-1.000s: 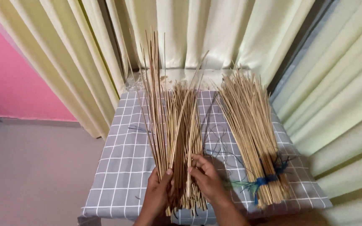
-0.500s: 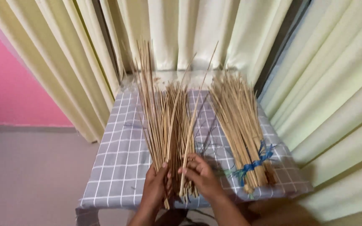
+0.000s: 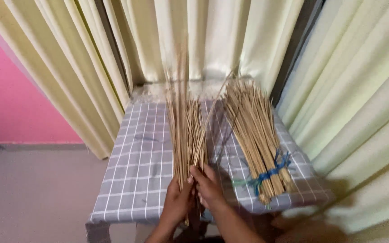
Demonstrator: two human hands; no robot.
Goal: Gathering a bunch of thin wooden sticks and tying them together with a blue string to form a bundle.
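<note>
A loose bundle of thin tan sticks [image 3: 187,130] lies lengthwise on a small table covered with a grey checked cloth [image 3: 138,166]. My left hand [image 3: 178,201] and my right hand [image 3: 207,184] both grip the near end of this bundle, side by side. One stick [image 3: 212,112] angles up to the right out of the bundle. To the right lies a second bundle of sticks [image 3: 253,135], tied near its near end with a blue string [image 3: 269,173]; neither hand touches it.
Pale yellow curtains [image 3: 194,40] hang behind and to the right of the table. A pink wall [image 3: 10,108] stands at the left above a grey floor [image 3: 28,198]. The table's near edge is just under my wrists.
The loose sticks have been gathered into a tighter bundle. My hands have closed in together on its near end. The view has shifted so the table sits further right.
</note>
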